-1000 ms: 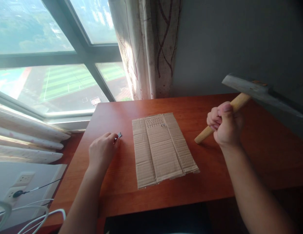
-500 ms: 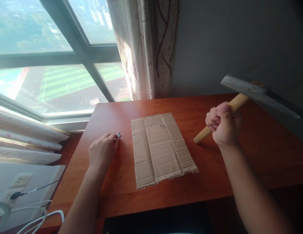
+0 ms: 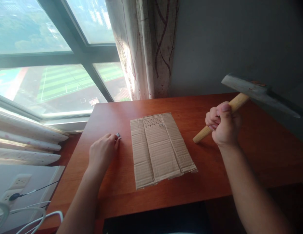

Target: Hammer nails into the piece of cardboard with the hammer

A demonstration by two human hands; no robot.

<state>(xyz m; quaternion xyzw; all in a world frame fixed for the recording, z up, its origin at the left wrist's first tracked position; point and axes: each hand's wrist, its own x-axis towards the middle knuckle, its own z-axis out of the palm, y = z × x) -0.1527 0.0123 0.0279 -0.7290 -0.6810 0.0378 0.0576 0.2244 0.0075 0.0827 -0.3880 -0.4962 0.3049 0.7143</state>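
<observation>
My right hand (image 3: 224,125) is wrapped in a fist round the wooden handle of a hammer (image 3: 246,92), whose grey metal head is raised above the right side of the table. My left hand (image 3: 102,151) rests on the red-brown table (image 3: 263,152), its fingers closed at a small bunch of metal nails (image 3: 117,136) lying just left of a flat piece of cardboard (image 3: 159,148). The cardboard lies in the middle of the table and has a patch of small holes near its far edge.
A patterned curtain (image 3: 146,48) hangs behind the table's far left corner beside a large window (image 3: 44,58). A wall socket with a plug (image 3: 13,195) and white cables (image 3: 31,216) sit low at the left. A grey wall stands behind the table.
Almost nothing has changed. My left hand's fingertips have closed in slightly on the nails, and the view has shifted a little; the hammer stays raised.
</observation>
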